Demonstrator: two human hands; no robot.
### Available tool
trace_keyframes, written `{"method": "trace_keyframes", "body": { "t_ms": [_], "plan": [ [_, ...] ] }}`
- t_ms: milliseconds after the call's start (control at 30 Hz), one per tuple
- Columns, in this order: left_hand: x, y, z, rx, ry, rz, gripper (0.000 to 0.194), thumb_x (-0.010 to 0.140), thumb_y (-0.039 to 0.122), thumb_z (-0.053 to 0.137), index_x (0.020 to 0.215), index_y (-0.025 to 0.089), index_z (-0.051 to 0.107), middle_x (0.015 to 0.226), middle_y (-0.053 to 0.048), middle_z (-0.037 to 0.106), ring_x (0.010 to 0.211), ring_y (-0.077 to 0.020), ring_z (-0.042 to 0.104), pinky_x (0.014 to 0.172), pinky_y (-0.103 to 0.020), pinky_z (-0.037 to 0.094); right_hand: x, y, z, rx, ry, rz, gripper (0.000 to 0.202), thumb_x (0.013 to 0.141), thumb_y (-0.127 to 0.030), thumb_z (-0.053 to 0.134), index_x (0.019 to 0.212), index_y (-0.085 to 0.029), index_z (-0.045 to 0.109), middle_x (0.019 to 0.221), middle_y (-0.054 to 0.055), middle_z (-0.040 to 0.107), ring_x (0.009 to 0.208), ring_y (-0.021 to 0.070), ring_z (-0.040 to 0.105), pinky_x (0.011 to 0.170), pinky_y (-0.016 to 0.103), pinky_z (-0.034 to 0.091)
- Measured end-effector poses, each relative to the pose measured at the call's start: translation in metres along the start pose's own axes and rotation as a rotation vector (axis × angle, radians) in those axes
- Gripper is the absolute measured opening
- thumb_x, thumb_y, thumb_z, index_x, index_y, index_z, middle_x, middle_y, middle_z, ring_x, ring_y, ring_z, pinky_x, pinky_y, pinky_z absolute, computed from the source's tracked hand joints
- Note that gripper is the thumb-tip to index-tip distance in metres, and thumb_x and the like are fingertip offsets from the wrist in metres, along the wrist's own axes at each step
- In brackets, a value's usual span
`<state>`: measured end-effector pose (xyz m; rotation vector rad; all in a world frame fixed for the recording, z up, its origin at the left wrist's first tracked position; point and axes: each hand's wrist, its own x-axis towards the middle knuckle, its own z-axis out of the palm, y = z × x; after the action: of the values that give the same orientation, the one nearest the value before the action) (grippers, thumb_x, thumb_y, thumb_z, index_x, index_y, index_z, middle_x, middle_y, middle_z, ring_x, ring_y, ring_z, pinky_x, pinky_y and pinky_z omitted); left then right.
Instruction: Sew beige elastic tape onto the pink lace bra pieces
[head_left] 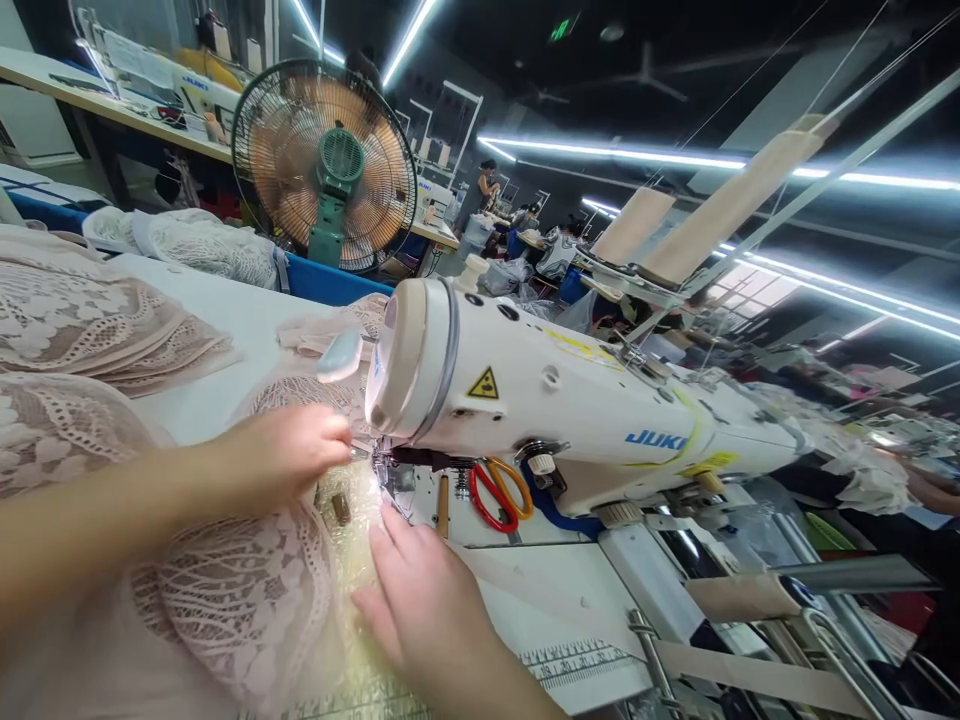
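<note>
The white sewing machine point(570, 400) fills the middle of the view, lying across the white table point(225, 320), and everything here is placed from it. Behind it and off to its left stands a big fan point(324, 165) with orange blades and a green hub. To the machine's left, heaps of pink lace pieces point(82, 320) cover the table. Right at the machine's head, under the needle area, lies the pink lace fabric point(247, 590) being worked, brightly lit at its edge where it meets the presser foot point(386, 470).

Above and to the right of the machine, two pale thread cones point(675, 225) lean on their stand. Just below the machine's arm, on the bed, rest scissors point(499, 490) with one red and one orange handle, and beside them a slim wooden-handled tool point(443, 505).

Now the hands: the left hand point(281, 455) sits to the left of the machine's head, fingers bunched together, pinching the lace edge right by the foot. The right hand point(420, 600) lies in front of the needle, flat, fingers held together, pressing the fabric onto the bed.
</note>
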<state>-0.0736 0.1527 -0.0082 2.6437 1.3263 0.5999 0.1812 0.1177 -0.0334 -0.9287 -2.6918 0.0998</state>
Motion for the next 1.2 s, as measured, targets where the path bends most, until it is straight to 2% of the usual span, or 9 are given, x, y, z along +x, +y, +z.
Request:
{"method": "trace_keyframes", "body": {
  "t_ms": [167, 300, 400, 533, 667, 833, 900, 1033, 1200],
  "plan": [
    [-0.019, 0.039, 0.001, -0.042, -0.313, 0.032, 0.018, 0.067, 0.006, 0.068, 0.064, 0.020, 0.057, 0.074, -0.001, 0.065, 0.074, -0.0204, 0.061, 0.064, -0.030, 0.045, -0.034, 0.000, 0.007, 0.226, 0.316, 0.047, 0.026, 0.094, -0.020, 0.047, 0.111, -0.018, 0.066, 0.113, 0.011, 0.074, 0.102, 0.0241, 0.070, 0.089, 0.035, 0.060],
    [-0.015, 0.036, -0.006, -0.398, -0.185, -0.197, 0.012, 0.079, 0.020, 0.054, 0.068, 0.021, 0.049, 0.069, 0.001, 0.057, 0.064, -0.0156, 0.053, 0.058, -0.025, 0.041, -0.058, -0.015, 0.024, 0.359, 0.285, 0.185, 0.054, 0.096, -0.027, 0.049, 0.149, -0.026, 0.037, 0.128, 0.011, 0.065, 0.105, 0.0223, 0.068, 0.088, 0.034, 0.059],
    [-0.011, 0.029, -0.006, -0.692, -0.040, -0.437, 0.024, 0.082, 0.041, 0.053, 0.071, 0.022, 0.044, 0.057, 0.006, 0.044, 0.051, -0.0123, 0.041, 0.048, -0.023, 0.032, -0.056, -0.031, 0.030, 0.515, 0.269, 0.032, 0.069, 0.097, -0.037, 0.047, 0.159, -0.029, 0.016, 0.121, 0.009, 0.068, 0.093, 0.0202, 0.068, 0.080, 0.032, 0.059],
    [-0.010, 0.026, 0.009, -0.655, 0.176, -0.633, 0.026, 0.082, 0.047, 0.046, 0.073, 0.024, 0.039, 0.051, 0.008, 0.041, 0.044, -0.0118, 0.035, 0.044, -0.022, 0.025, -0.033, -0.044, 0.027, 0.582, 0.224, 0.000, 0.041, 0.094, -0.038, 0.051, 0.127, -0.018, 0.062, 0.090, 0.007, 0.073, 0.078, 0.0196, 0.067, 0.070, 0.029, 0.055],
    [-0.020, 0.025, 0.021, -0.473, 0.254, -0.642, 0.012, 0.082, 0.035, 0.048, 0.081, 0.023, 0.048, 0.060, 0.003, 0.052, 0.053, -0.0166, 0.046, 0.051, -0.025, 0.030, -0.015, -0.039, 0.017, 0.504, 0.137, 0.226, 0.021, 0.089, -0.032, 0.055, 0.085, -0.018, 0.070, 0.073, 0.004, 0.070, 0.067, 0.0169, 0.063, 0.062, 0.026, 0.048],
    [-0.036, 0.034, 0.023, 0.222, -0.005, -0.333, 0.066, 0.078, 0.008, 0.043, 0.140, 0.029, 0.052, 0.085, -0.005, 0.064, 0.057, -0.0194, 0.053, 0.048, -0.028, 0.022, -0.005, -0.021, 0.002, 0.375, 0.032, 0.410, 0.023, 0.085, -0.025, 0.058, 0.064, -0.019, 0.060, 0.061, 0.000, 0.063, 0.058, 0.0136, 0.055, 0.053, 0.024, 0.035],
    [-0.035, 0.043, 0.020, 0.415, -0.149, -0.270, 0.072, 0.077, 0.005, 0.045, 0.143, 0.034, 0.050, 0.088, -0.006, 0.064, 0.051, -0.0161, 0.050, 0.045, -0.028, 0.017, -0.004, -0.018, -0.001, 0.379, -0.013, 0.388, 0.017, 0.085, -0.022, 0.056, 0.070, -0.020, 0.063, 0.062, -0.001, 0.062, 0.058, 0.0135, 0.054, 0.054, 0.024, 0.034],
    [-0.018, 0.060, 0.009, 0.456, -0.346, -0.361, 0.054, 0.079, 0.013, 0.054, 0.128, 0.032, 0.065, 0.088, -0.009, 0.065, 0.049, -0.0182, 0.055, 0.042, -0.024, 0.021, -0.006, -0.014, 0.000, 0.307, -0.036, 0.302, 0.022, 0.087, -0.021, 0.049, 0.088, -0.021, 0.071, 0.066, 0.000, 0.064, 0.063, 0.0169, 0.057, 0.055, 0.027, 0.035],
    [-0.002, 0.061, 0.006, 0.392, -0.434, -0.375, 0.061, 0.075, 0.007, 0.052, 0.132, 0.025, 0.062, 0.089, -0.012, 0.068, 0.059, -0.0262, 0.064, 0.045, -0.028, 0.033, -0.004, -0.010, -0.002, 0.219, -0.178, 0.318, 0.043, 0.092, -0.024, 0.045, 0.127, -0.017, 0.067, 0.092, 0.009, 0.075, 0.082, 0.0244, 0.068, 0.063, 0.031, 0.044]
  ]
}}
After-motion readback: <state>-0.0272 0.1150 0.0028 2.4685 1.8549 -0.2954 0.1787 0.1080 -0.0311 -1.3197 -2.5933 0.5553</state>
